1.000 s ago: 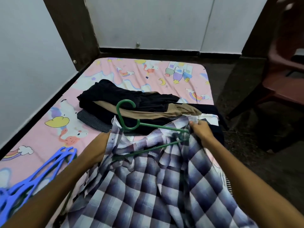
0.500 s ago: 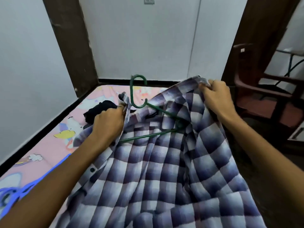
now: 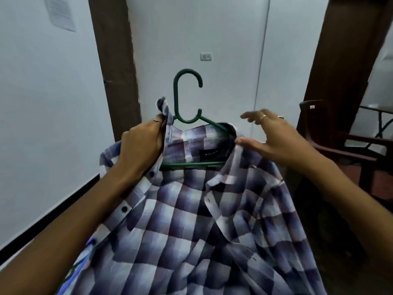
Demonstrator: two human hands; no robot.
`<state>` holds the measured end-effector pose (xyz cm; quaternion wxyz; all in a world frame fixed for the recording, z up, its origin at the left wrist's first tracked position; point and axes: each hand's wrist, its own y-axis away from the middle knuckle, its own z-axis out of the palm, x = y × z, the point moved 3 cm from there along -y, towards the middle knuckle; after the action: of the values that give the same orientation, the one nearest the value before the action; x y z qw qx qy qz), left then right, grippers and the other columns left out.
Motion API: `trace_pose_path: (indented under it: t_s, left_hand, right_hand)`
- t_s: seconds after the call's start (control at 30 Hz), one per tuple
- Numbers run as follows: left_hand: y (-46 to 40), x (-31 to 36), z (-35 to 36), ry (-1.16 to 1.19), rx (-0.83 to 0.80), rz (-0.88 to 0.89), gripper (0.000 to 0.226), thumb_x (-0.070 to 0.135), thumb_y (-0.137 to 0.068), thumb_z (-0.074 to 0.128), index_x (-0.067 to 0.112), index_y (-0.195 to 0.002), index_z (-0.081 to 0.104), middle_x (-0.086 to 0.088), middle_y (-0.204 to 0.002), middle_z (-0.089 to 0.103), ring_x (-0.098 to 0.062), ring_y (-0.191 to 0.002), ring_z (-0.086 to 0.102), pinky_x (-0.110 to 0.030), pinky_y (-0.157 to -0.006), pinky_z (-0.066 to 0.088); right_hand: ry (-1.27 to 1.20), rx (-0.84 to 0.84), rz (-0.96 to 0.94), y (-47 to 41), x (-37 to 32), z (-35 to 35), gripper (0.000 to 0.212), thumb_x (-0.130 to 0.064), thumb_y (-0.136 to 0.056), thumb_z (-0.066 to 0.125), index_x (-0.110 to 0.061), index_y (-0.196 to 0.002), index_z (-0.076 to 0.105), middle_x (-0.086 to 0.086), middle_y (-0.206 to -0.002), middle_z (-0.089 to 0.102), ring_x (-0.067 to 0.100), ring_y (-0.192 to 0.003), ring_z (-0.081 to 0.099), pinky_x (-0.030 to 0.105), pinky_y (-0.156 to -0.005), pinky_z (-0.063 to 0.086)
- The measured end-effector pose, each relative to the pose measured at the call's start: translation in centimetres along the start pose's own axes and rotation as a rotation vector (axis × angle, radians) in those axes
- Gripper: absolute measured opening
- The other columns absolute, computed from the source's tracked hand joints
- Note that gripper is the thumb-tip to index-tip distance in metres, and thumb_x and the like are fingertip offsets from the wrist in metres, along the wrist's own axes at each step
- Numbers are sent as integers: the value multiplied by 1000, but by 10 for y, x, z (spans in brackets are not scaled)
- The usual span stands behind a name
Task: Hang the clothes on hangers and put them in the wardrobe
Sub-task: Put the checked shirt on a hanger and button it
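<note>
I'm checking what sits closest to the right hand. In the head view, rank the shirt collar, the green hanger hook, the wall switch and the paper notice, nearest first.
From the right hand:
1. Shirt collar, under its thumb.
2. Green hanger hook, up and left.
3. Wall switch, higher on the wall.
4. Paper notice, far top left.

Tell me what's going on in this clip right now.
A person is fitting a checked shirt onto a green hanger, held up in front of a white wall. The left hand grips the shirt's collar edge on its side. The right hand is open, fingers spread, its thumb touching the collar on the other side. The hanger's hook sticks up above the collar and its bar shows inside the neck. The shirt is unbuttoned.
</note>
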<state>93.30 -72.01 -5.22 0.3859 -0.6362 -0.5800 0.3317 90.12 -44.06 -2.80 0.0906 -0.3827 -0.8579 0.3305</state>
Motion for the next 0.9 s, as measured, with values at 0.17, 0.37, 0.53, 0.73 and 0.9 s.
trace_pose_path:
  t_s: [0.17, 0.37, 0.53, 0.73, 0.9]
  left_hand:
    - [-11, 20, -24, 155, -62, 96, 30, 35, -96, 50, 8, -108, 58, -16, -94, 65, -40, -83, 62, -43, -71, 48]
    - [-23, -2, -39, 407, -240, -254, 30, 33, -85, 53, 20, -60, 42, -13, -72, 61, -41, -73, 60, -35, -62, 40]
    - [-24, 17, -37, 313, -109, -213, 19, 21, -93, 54, 10, -78, 54, -16, -86, 63, -38, -82, 60, -35, -65, 41]
    - [18, 33, 10, -5, -204, 488, 55, 55, -98, 23, 34, -150, 22, 1, -158, 23, -17, -143, 25, -46, -111, 23]
    - [-30, 24, -3, 37, 145, 88, 61, 26, -85, 62, 20, -142, 40, -5, -131, 55, -24, -119, 49, -47, -94, 38]
  right_hand:
    - [-100, 35, -17, -12, -1, 20, 31, -45, -94, 51, -15, -101, 51, 0, -67, 54, 32, -73, 58, 36, -59, 42]
    - [22, 33, 141, -10, 17, 12, 26, -42, -96, 47, -16, -95, 44, 15, -87, 61, 38, -85, 57, 42, -68, 46]
    - [26, 41, 188, -16, 29, 9, 20, -41, -96, 48, -21, -93, 45, 9, -85, 59, 39, -89, 58, 40, -69, 44]
    - [206, 384, 230, -36, 50, -43, 35, -38, -98, 46, -12, -122, 51, 30, -104, 63, 50, -96, 56, 43, -70, 39]
    - [272, 586, 227, -92, 60, -120, 35, -34, -98, 45, -11, -124, 50, 34, -106, 59, 54, -97, 54, 48, -75, 42]
